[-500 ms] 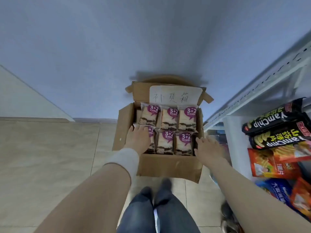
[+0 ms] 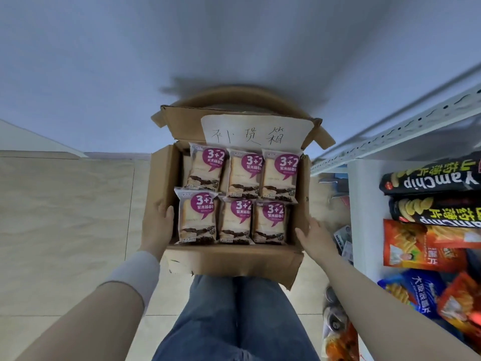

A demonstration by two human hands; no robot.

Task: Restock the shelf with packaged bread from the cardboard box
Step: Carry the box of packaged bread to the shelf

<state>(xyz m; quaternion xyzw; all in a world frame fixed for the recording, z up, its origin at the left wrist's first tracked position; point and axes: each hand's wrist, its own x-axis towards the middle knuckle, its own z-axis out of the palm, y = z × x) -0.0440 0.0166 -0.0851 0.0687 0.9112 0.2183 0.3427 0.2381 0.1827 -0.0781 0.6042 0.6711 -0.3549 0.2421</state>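
An open cardboard box [image 2: 234, 261] sits in front of me above my legs. It holds several packaged breads [image 2: 244, 175] with purple "3+2" labels, laid in two rows. My left hand [image 2: 158, 230] grips the box's left wall, thumb over the rim next to the near-left pack. My right hand [image 2: 316, 238] holds the right wall near the front corner, thumb at the rim and fingers outside. A white metal shelf [image 2: 390, 134] stands at the right.
A handwritten paper label [image 2: 255, 131] is stuck on the box's back flap. YamChip packs [image 2: 429, 181] and orange snack bags [image 2: 421, 246] fill the shelf at right. A round tan surface [image 2: 234, 100] shows behind the box. Tiled floor [image 2: 65, 217] spreads left.
The box is now closer and larger in view, over my legs. My left hand has moved off the bread packs to the left wall; my right hand has closed on the right wall.
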